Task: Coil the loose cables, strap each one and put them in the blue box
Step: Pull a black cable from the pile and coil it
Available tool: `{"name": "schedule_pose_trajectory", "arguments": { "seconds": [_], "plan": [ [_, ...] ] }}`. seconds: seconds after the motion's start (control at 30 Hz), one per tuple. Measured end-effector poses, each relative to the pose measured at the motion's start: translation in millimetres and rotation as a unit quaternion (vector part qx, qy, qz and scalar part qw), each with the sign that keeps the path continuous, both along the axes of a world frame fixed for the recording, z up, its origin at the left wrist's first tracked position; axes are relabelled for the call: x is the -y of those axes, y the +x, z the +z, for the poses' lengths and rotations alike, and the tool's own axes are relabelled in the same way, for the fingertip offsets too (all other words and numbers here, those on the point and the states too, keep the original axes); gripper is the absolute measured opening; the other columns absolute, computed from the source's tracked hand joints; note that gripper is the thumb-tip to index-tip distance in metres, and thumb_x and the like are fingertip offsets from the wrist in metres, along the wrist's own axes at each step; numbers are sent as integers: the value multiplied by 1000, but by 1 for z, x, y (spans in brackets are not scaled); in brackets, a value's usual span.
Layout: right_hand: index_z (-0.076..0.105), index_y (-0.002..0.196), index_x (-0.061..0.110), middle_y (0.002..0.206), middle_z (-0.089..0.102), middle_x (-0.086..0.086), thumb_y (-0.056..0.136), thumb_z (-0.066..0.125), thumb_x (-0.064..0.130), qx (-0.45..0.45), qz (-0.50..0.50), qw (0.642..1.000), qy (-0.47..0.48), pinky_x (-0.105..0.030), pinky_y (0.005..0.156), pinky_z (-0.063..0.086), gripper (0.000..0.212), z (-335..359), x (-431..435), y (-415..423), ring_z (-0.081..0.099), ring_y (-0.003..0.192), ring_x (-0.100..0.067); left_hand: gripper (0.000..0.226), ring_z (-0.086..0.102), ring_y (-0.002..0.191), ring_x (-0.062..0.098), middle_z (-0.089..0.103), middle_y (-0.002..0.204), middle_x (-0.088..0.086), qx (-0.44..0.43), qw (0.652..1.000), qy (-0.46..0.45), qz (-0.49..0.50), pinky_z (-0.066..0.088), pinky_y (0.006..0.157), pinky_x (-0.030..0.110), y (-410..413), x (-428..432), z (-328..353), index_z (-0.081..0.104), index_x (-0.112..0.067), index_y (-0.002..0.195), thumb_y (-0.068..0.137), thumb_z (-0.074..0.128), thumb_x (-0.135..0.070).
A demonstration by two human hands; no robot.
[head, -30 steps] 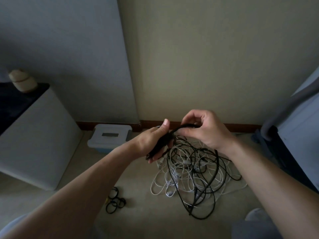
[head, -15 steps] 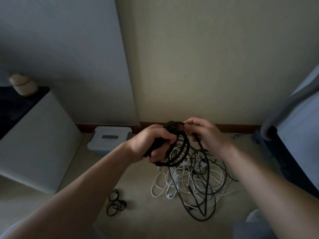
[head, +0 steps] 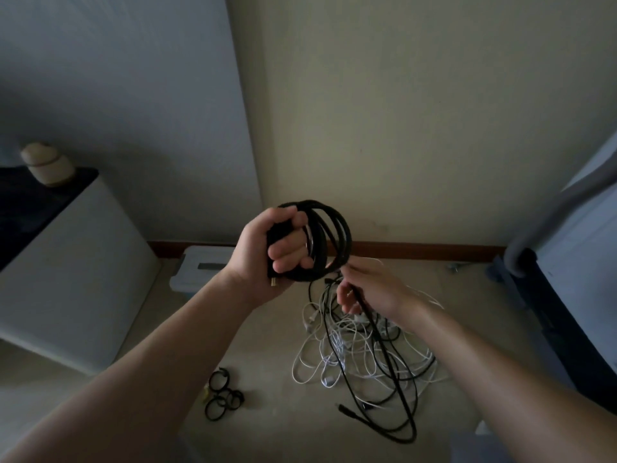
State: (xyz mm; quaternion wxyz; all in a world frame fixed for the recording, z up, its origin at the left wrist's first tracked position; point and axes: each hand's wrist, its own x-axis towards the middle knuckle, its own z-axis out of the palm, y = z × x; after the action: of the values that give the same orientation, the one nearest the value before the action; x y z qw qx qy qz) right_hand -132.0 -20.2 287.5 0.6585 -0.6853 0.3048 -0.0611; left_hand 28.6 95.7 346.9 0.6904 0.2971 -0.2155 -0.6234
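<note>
My left hand grips a coil of black cable, held up in front of the wall. The cable's loose tail runs down from the coil through my right hand, whose fingers curl round it just below the coil. Beneath both hands a tangle of white and black cables lies on the floor. The blue box, with its pale lid on, stands on the floor by the skirting, partly hidden behind my left wrist. Several black looped straps lie on the floor at lower left.
A white cabinet with a dark top stands at the left, a beige object on it. Dark furniture with a grey padded bar fills the right edge. A wooden skirting runs along the wall.
My left hand has risen with the coil, which now has more loops. My right hand has dropped below the coil and slid down the loose tail.
</note>
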Motion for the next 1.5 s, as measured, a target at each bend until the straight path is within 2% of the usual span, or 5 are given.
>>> {"name": "schedule_pose_trajectory", "arguments": {
  "seconds": [0.3, 0.57, 0.8, 1.03, 1.5],
  "plan": [
    [18, 159, 29, 100, 67, -3, 103, 46, 18, -115, 113, 978, -135, -33, 68, 56, 63, -7, -24, 2, 60, 69, -14, 27, 41, 41, 9, 38, 47, -8, -13, 972, 72, 222, 46, 63, 23, 21, 0, 8, 43, -20, 73, 99, 49, -24],
    [50, 70, 32, 65, 41, 2, 99, 44, 18, -82, 137, 950, -268, -34, 58, 30, 33, 10, -33, 10, 35, 55, -10, 11, 72, 67, 19, 74, 74, 6, 153, 930, 119, 313, 58, 77, 39, 13, -1, 8, 57, -4, 103, 100, 56, -15],
    [66, 104, 8, 69, 58, -5, 100, 49, 24, -95, 190, 929, -304, -35, 62, 38, 24, 25, -41, 11, 46, 58, -7, 14, 76, 79, 27, 77, 84, 14, 310, 904, 98, 279, 59, 69, 32, 3, 6, -8, 61, -1, 94, 99, 59, -14],
    [79, 99, 28, 92, 77, 6, 80, 69, 16, -39, 136, 911, -387, -30, 77, 54, 25, 46, -40, 6, 69, 87, -8, 40, 51, 56, 5, 57, 61, -4, 687, 701, 138, 130, 39, 56, 26, -6, 9, -33, 55, -13, 71, 89, 69, -46],
    [54, 71, 25, 58, 58, 10, 57, 75, 73, 50, -16, 856, -514, -29, 49, 40, 55, 55, -6, -9, 55, 54, -8, 79, 44, 34, 24, 48, 41, 13, 475, 865, 73, -145, 40, 45, 28, -13, 4, -20, 49, -6, 53, 77, 54, -81]
  ]
}}
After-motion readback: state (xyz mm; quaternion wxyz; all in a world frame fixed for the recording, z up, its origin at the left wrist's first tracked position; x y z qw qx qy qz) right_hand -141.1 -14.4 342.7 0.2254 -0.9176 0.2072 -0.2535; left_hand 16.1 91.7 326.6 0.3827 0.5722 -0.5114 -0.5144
